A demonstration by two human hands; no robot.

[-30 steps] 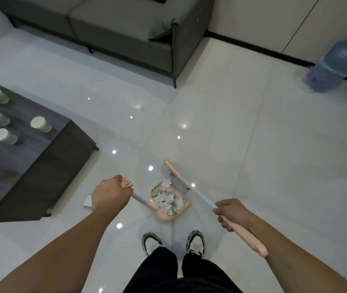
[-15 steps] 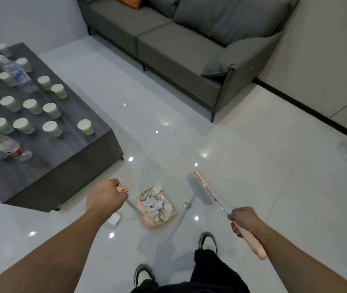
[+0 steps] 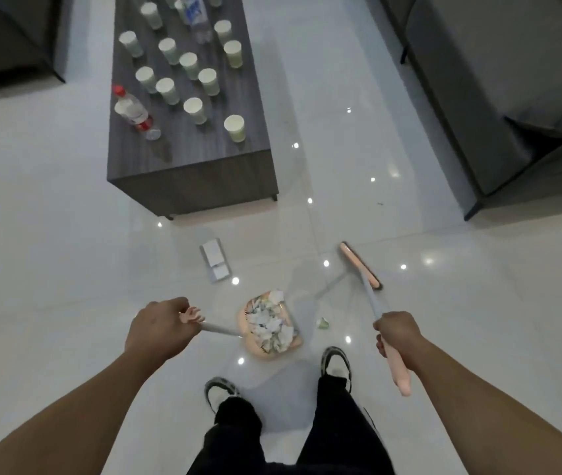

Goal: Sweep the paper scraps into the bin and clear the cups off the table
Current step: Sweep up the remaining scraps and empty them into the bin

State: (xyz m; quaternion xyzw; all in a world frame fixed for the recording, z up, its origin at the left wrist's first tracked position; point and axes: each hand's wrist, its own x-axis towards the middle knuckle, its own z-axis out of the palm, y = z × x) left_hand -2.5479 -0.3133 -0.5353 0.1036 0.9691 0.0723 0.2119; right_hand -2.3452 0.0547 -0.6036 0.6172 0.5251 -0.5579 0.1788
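Two hands work: left hand grips the scrap-heaped dustpan handle, right hand clamps the broom. One scrap lies beside the pan. Tilting could spill paper. Farther, cups crowd the table.

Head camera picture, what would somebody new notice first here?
Probably the pink dustpan heaped with paper scraps, on the white floor just ahead of the person's shoes, its handle gripped by the left hand. The right hand grips a pink broom whose head rests on the floor farther right. Beyond them, a dark table crowded with paper cups stands out.
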